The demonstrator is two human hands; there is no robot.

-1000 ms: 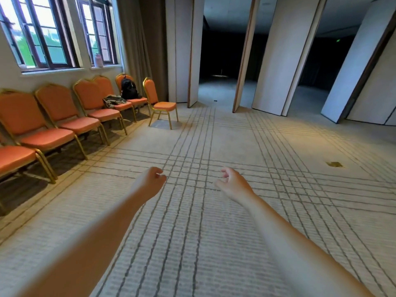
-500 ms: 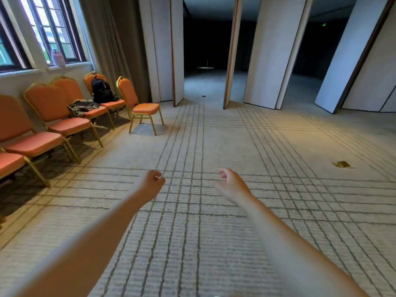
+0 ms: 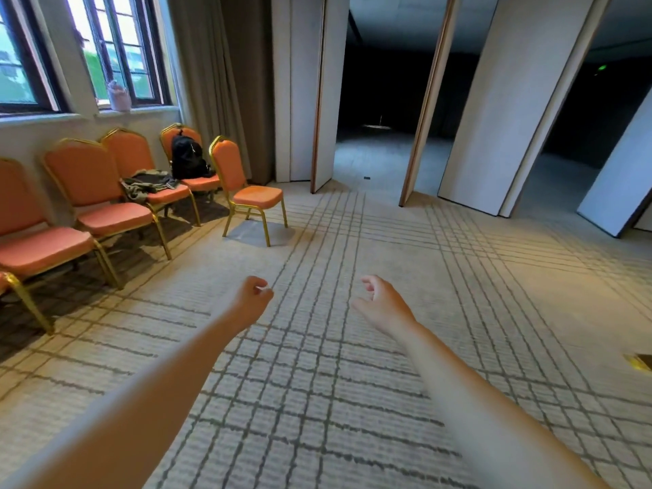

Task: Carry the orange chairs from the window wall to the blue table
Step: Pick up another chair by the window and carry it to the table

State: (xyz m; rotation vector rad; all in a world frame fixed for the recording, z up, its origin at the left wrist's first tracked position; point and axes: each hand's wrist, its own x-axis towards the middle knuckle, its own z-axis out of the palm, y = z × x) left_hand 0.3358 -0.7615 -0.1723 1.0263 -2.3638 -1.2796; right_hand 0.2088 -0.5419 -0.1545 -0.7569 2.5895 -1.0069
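Observation:
Several orange chairs with gold frames line the window wall at the left. One lone orange chair [image 3: 252, 192] stands turned out from the row, a little ahead and left of my hands. Another row chair [image 3: 102, 202] sits beside it, nearer to me. My left hand [image 3: 251, 301] is stretched forward with loosely curled fingers and holds nothing. My right hand [image 3: 382, 305] reaches forward too, fingers loosely curled and empty. Both hands hover above the carpet, well short of the lone chair. No blue table is in view.
A black backpack [image 3: 187, 157] sits on the far row chair and a crumpled garment [image 3: 148, 181] lies on the chair beside it. Tall folding wall panels [image 3: 494, 111] stand ahead with dark openings between them. A brass floor socket [image 3: 640, 361] is at right.
The view has moved forward and turned left, so the lone chair looks larger and nearer. Both hands stay outstretched and empty in the same pose.

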